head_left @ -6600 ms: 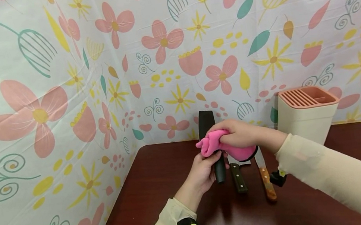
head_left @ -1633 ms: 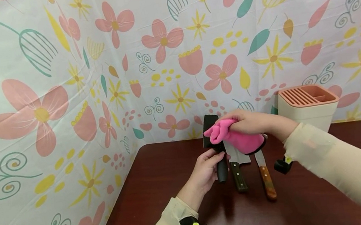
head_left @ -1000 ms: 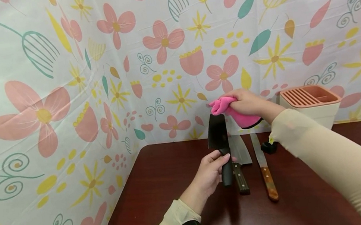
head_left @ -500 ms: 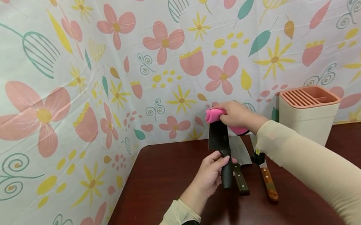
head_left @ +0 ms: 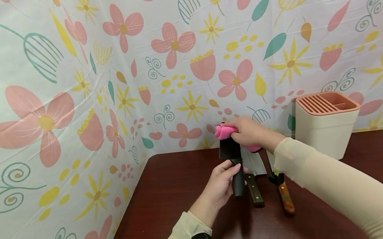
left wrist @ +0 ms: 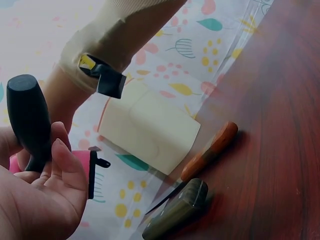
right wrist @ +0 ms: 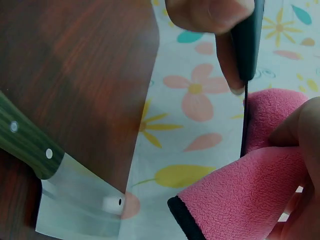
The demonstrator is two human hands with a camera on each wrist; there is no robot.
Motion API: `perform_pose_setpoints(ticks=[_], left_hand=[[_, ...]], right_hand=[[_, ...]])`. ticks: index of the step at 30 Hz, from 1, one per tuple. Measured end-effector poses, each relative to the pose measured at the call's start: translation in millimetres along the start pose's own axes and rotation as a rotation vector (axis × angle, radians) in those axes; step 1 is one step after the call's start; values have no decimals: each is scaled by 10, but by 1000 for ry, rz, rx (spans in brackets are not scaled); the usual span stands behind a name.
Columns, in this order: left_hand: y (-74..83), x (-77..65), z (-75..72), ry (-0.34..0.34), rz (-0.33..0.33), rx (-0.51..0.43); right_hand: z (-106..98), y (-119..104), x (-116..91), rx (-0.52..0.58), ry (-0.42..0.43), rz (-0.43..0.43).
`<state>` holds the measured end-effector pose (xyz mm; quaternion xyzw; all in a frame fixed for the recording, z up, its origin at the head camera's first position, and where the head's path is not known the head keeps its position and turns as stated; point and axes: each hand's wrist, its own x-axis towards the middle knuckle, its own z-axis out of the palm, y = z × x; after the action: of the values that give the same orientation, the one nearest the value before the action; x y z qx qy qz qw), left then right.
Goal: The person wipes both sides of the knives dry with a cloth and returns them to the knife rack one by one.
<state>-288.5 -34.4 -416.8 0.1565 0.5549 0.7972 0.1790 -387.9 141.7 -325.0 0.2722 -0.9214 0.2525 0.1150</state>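
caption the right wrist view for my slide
Right hand holds pink cloth against the blade of a black kitchen knife gripped by the left hand; green-handled cleaver on the table.

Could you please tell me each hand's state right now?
Left hand: holding the broad-bladed black knife.
Right hand: holding the pink fleecy black-edged cloth.

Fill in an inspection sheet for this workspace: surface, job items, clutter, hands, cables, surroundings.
Surface: dark reddish-brown table, glossy, with some glare.
Job items: black knife, raised above the table; pink cloth at the far end of its blade.
Clutter: cleaver and wooden-handled knife lying side by side; cream holder with an orange slotted top, standing at the rear right.
Left hand: grips the black knife's handle.
Right hand: holds the pink cloth against the blade.
Cables: nothing seen.
Surroundings: flower-patterned sheet behind and left of the table.
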Motion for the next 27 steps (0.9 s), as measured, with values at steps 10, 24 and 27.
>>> perform_pose_setpoints(ticks=[10, 24, 27], left_hand=[[5, 17, -30, 21, -2, 8], [-8, 10, -55, 18, -14, 13], [-4, 7, -58, 17, -10, 18]], right_hand=[[26, -149, -141, -2, -14, -83], [24, -317, -379, -21, -91, -106], [26, -340, -425, -5, -97, -125]])
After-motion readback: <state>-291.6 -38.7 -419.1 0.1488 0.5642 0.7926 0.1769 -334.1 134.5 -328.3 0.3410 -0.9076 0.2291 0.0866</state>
